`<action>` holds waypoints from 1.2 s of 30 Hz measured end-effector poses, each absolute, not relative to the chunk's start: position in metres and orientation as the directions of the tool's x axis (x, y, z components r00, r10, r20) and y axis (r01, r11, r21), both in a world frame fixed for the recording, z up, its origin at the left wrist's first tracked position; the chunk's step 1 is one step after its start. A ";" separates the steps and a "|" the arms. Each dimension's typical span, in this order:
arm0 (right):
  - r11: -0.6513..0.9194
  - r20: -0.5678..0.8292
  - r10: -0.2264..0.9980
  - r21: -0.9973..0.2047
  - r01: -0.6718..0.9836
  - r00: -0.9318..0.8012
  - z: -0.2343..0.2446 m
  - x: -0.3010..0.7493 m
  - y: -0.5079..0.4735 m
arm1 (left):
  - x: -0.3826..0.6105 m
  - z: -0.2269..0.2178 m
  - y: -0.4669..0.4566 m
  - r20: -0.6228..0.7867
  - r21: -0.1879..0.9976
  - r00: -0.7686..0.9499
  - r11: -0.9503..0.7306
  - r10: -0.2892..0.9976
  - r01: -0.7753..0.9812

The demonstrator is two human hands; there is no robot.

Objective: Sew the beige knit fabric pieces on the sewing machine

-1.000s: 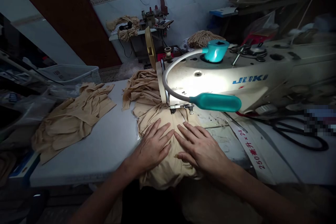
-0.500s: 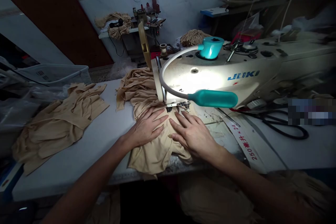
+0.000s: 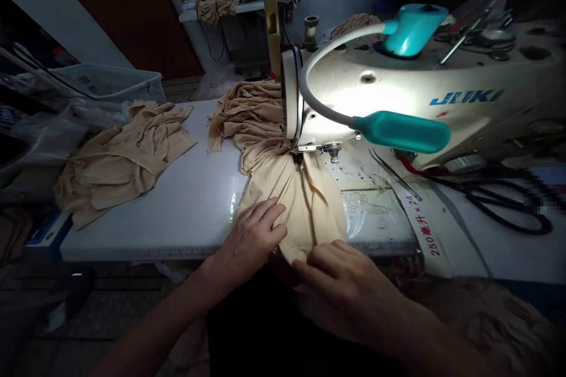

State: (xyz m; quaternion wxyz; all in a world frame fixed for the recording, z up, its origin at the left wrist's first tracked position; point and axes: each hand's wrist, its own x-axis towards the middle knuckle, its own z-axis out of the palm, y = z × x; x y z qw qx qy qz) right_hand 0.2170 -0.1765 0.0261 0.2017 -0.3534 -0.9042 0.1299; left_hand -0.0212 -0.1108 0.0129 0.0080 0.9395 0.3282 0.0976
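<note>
A tan fabric piece lies under the needle of a white Juki sewing machine and runs back toward the front edge of the table. My left hand rests on the cloth's left side, fingers together and pressed down. My right hand grips the cloth's near end at the table edge, fingers curled round it. A teal lamp on a bent neck lights the needle area. Sewn tan fabric bunches up behind the machine head.
A loose pile of tan fabric pieces lies on the left of the white table. A clear plastic bin stands beyond it. Black scissors and a printed white label strip lie to the right. Another worktable stands at the back.
Both hands have drawn back from the needle toward the table's front edge. The right hand went from flat on the cloth to curled round its near end. The view tilted down and closer.
</note>
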 end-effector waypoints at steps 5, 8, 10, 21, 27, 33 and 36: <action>0.758 0.326 0.640 -0.416 0.503 -0.696 0.032 0.234 -0.124 | -0.030 0.015 -0.123 0.190 0.016 0.830 -0.847 0.525 0.532; 0.714 0.255 0.690 -0.391 0.581 -0.677 0.023 0.251 -0.099 | -0.033 0.018 -0.125 0.192 0.038 0.850 -0.869 0.491 0.493; 0.670 0.240 0.739 -0.351 0.654 -0.629 0.017 0.257 -0.088 | -0.034 0.020 -0.123 0.194 0.097 0.838 -0.860 0.510 0.501; 0.694 0.218 0.706 -0.404 0.596 -0.674 0.018 0.223 -0.038 | 0.000 0.022 -0.134 0.357 0.230 0.473 -0.567 0.805 0.791; 0.678 0.265 0.722 -0.456 0.577 -0.639 0.015 0.231 -0.050 | 0.010 0.012 -0.129 0.204 0.214 0.363 -0.403 0.909 0.890; 0.650 0.383 0.755 -0.546 0.528 -0.533 0.000 0.251 -0.086 | 0.014 0.014 -0.133 0.278 0.258 0.403 -0.471 0.872 0.843; 0.630 0.440 0.776 -0.566 0.532 -0.451 -0.009 0.254 -0.103 | 0.017 0.010 -0.138 0.389 0.265 0.495 -0.609 0.777 0.747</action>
